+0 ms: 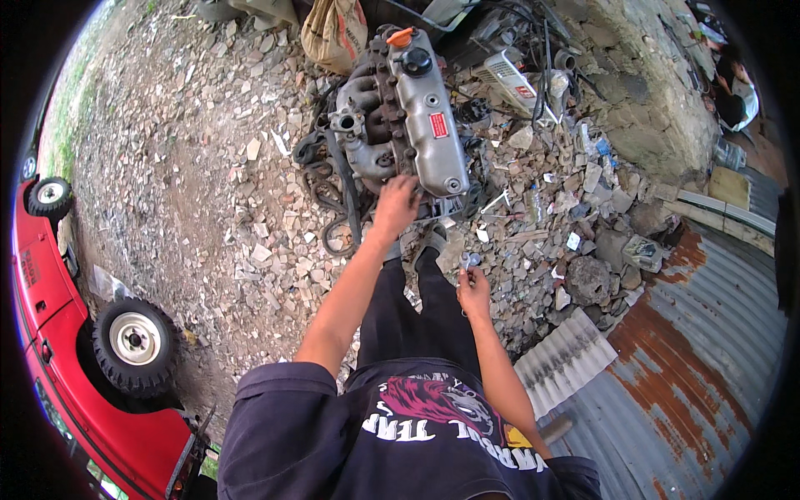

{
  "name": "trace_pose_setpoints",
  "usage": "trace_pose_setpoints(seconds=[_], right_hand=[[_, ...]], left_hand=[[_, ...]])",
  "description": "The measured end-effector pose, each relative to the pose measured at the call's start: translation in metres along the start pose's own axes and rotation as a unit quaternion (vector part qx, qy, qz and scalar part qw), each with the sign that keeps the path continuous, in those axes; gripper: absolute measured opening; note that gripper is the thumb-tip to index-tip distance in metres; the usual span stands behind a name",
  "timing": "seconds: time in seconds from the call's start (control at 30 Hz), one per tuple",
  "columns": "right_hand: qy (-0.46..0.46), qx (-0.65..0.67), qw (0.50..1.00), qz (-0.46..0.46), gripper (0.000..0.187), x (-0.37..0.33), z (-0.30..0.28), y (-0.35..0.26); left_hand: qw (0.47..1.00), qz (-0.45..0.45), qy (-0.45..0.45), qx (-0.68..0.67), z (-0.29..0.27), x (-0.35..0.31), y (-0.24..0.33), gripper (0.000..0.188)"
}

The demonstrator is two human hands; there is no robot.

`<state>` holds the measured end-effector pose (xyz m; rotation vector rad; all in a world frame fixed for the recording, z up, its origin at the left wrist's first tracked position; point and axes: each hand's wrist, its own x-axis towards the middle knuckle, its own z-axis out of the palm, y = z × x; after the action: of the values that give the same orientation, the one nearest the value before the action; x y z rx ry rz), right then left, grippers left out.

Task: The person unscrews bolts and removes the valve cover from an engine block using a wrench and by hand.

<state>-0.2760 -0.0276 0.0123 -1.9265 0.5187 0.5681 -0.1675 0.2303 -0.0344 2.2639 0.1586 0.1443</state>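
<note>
A car engine [433, 158] with a silver-grey valve cover rests on the stony ground in front of my feet. An orange cap [400, 37] and a black round cap [416, 61] sit at its far end. My left hand [397, 204] reaches to the engine's near end, beside the manifold [373, 160]. Its fingers look slightly apart; their tips are partly hidden against the engine. Lower and to the right, my right hand [473, 292] grips a small silvery metal piece [469, 261] with a rounded end, too small to name surely. That hand is apart from the engine.
Black hoses [343, 187] lie along the engine's left side. A sack [334, 35] stands behind it. Broken stones and litter cover the ground. Rusty corrugated sheets [667, 358] lie at the right, and a red vehicle [104, 400] stands at the left. Another person [737, 96] is at the far right.
</note>
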Motion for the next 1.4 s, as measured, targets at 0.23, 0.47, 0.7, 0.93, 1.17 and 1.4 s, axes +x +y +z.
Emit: trace_pose_setpoints(seconds=[0.23, 0.47, 0.7, 0.93, 1.17, 1.4], right_hand=[[0.006, -0.032, 0.998, -0.051, 0.03, 0.016, -0.018, -0.028], [-0.044, -0.041, 0.996, -0.063, 0.024, 0.047, -0.08, -0.037], [-0.127, -0.06, 0.985, -0.105, 0.027, 0.085, -0.154, -0.054], [-0.11, -0.068, 0.976, -0.176, 0.026, 0.082, -0.265, -0.061], [-0.179, 0.027, 0.974, -0.137, 0.025, 0.052, -0.325, -0.07], [-0.12, 0.105, 0.974, -0.163, 0.022, 0.041, -0.373, -0.075]], left_hand=[[0.992, -0.049, -0.103, 0.05, 0.027, 0.003, 0.056, 0.06], [0.985, -0.09, -0.137, 0.043, 0.045, -0.007, 0.085, 0.074], [0.975, -0.181, -0.084, 0.095, 0.071, -0.017, 0.104, 0.078], [0.994, -0.061, -0.037, -0.079, 0.108, -0.027, 0.223, 0.042], [0.939, -0.091, -0.121, -0.309, 0.161, -0.029, 0.318, 0.029], [0.87, -0.133, -0.181, -0.439, 0.161, -0.002, 0.367, 0.024]])
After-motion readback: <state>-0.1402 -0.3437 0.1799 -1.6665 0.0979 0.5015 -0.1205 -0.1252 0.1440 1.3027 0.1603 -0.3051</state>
